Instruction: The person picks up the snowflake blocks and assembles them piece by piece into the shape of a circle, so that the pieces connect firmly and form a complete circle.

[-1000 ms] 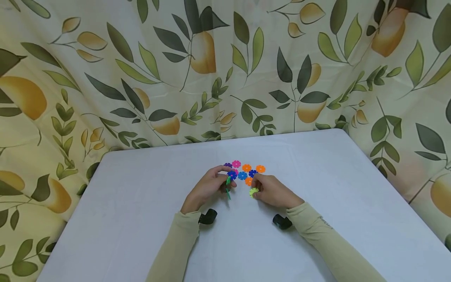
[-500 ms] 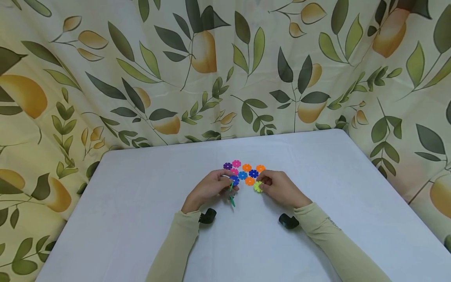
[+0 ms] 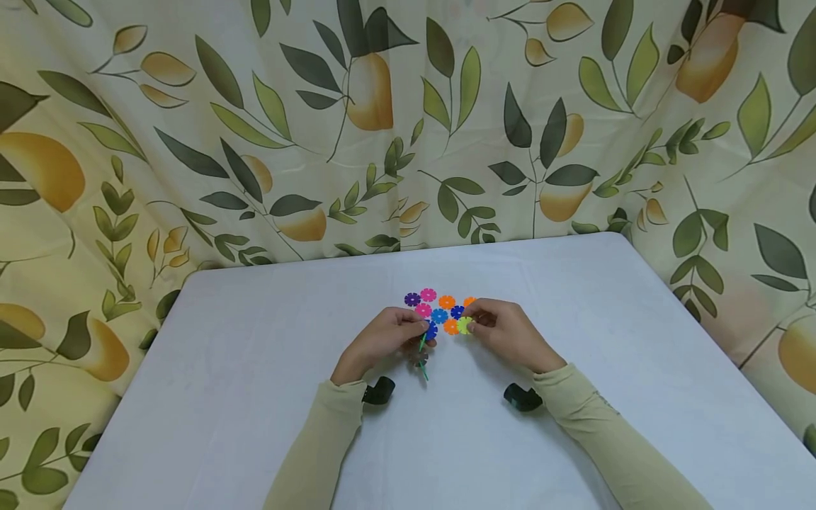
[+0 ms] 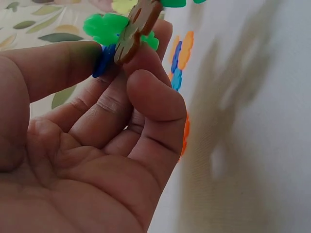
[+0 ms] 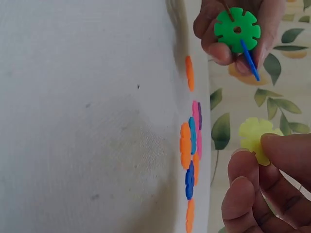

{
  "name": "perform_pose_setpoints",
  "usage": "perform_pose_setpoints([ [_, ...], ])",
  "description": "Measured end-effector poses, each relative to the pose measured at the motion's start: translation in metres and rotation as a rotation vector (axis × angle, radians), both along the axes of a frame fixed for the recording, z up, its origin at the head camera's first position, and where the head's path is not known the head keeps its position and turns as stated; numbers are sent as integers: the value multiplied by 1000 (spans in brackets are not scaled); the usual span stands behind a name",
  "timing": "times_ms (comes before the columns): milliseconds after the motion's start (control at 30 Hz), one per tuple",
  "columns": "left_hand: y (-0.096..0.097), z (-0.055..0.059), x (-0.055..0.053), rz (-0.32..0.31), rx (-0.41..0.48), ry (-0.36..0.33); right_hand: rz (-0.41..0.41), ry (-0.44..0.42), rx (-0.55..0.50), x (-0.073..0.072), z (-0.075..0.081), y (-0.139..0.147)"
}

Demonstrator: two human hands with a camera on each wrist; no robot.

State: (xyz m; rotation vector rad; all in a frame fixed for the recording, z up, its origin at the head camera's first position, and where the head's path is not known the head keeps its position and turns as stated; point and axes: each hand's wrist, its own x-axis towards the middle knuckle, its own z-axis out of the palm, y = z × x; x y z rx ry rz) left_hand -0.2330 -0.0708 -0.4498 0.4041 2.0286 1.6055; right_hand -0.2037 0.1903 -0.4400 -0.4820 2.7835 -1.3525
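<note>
My left hand pinches a small chain of notched plastic flower discs between thumb and fingers. In the left wrist view the thumb presses on a blue disc, which joins a green disc. A brown disc slots across that one, and more green shows at the top edge. My right hand pinches a single yellow disc between thumb and forefinger. The yellow disc is apart from the chain, to its right in the head view.
Several loose discs lie flat on the white table beyond the hands, among them purple, pink, light blue and orange. A leaf-patterned curtain hangs behind the table's far edge.
My right hand has moved right and away from me, taking the yellow disc along. The left hand has shifted slightly right, and its chain has turned. The loose discs stay put.
</note>
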Motion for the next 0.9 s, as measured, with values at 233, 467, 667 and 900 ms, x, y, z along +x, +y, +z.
perform_pose_setpoints([
  [233, 4, 0, 2, 3, -17, -3, 26, 9, -55, 0, 1, -7],
  [467, 7, -2, 3, -4, -14, -2, 69, 41, -93, -1, 0, -13],
  [667, 9, 0, 4, -13, -9, 13, 98, 86, -102, 0, -1, -17],
  [900, 9, 1, 6, -19, 3, 31, 120, 137, -109, 1, 0, -22],
])
